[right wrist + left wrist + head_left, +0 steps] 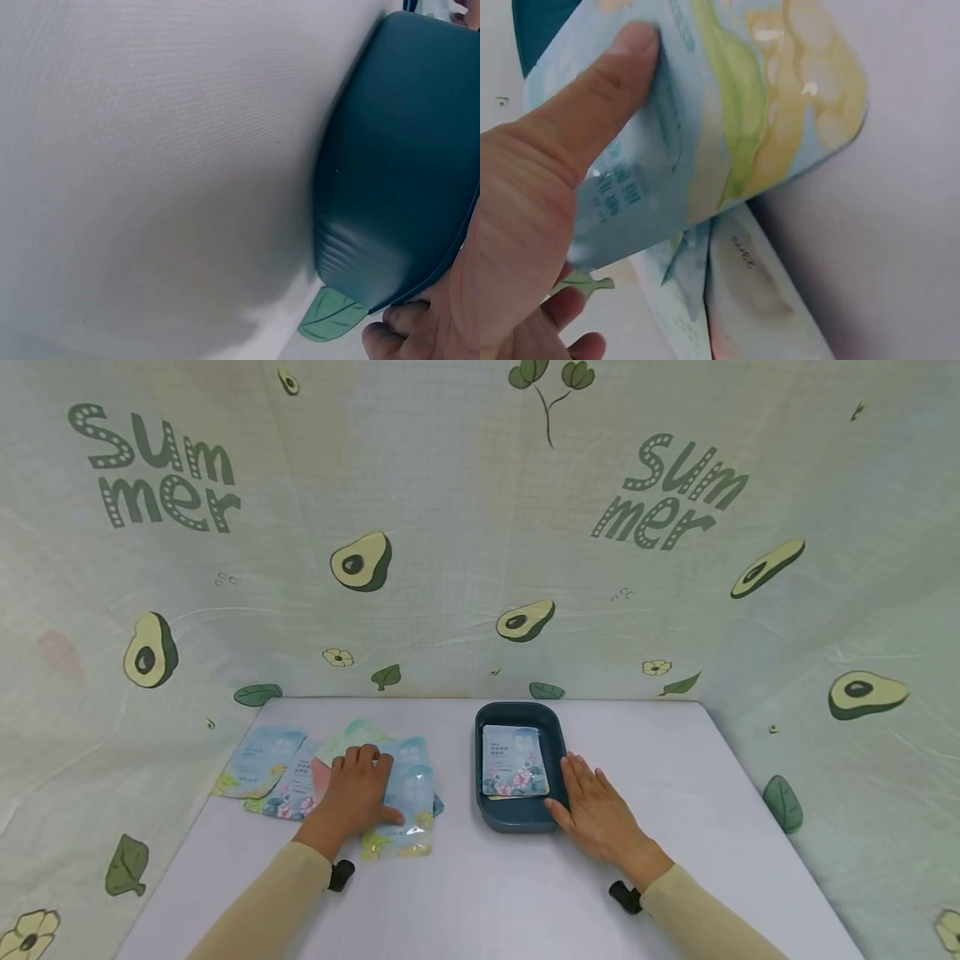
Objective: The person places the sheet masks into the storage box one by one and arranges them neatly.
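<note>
My left hand (358, 795) pinches a glossy light-blue and yellow sheet mask packet (411, 831) on the left side of the table. In the left wrist view, the thumb lies across the front of this packet (705, 120), the fingers behind it; other packets (754, 300) show beneath. My right hand (600, 814) rests its straight fingers along the right rim of a dark teal plastic box (517, 822). Inside the box lies a pale-blue packet with pink flowers (513, 758), a yellowish edge showing under it. The right wrist view shows the box's outer wall (397, 150) beside the hand.
Left of my left hand, a blue packet (262, 764) and a flowered packet (292, 787) overlap on the white table (480, 893). A pale-green packet (351, 735) sticks out behind the hand. A printed cloth (450, 485) hangs behind the table.
</note>
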`<state>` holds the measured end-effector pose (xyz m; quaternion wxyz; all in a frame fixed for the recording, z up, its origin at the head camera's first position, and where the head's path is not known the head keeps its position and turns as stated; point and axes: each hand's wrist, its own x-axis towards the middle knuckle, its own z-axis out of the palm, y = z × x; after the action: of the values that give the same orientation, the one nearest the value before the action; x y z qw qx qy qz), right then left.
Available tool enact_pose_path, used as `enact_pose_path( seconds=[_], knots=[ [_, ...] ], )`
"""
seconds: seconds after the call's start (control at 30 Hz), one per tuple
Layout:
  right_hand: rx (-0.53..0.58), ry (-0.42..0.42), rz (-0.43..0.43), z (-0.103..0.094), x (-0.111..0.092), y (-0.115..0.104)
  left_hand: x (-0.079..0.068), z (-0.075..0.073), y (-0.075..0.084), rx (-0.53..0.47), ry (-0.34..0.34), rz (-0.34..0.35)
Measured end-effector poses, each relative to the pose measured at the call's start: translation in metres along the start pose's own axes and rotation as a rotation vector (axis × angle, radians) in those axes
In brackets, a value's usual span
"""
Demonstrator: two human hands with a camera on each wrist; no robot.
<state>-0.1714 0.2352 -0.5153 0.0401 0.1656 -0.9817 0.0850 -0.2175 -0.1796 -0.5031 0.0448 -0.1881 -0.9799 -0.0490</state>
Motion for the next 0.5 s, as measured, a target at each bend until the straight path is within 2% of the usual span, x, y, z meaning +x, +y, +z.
enact_pose_path(
  seconds=[0.23,0.33,0.4,0.5],
  knots=[
    [-0.002,0.000,-0.001,0.001,0.000,0.000,0.005,-0.011,0.001,0.006,0.222,-0.004],
    [-0.003,0.001,-0.001,0.001,0.000,0.000,0.004,-0.015,0.003,-0.019,0.293,-0.001],
    [-0.003,0.000,0.000,0.001,0.000,0.001,0.002,-0.016,0.004,-0.046,0.327,-0.001],
    [-0.002,-0.001,0.000,0.001,0.000,0.001,-0.001,-0.018,0.007,-0.109,0.336,-0.012]
  ],
)
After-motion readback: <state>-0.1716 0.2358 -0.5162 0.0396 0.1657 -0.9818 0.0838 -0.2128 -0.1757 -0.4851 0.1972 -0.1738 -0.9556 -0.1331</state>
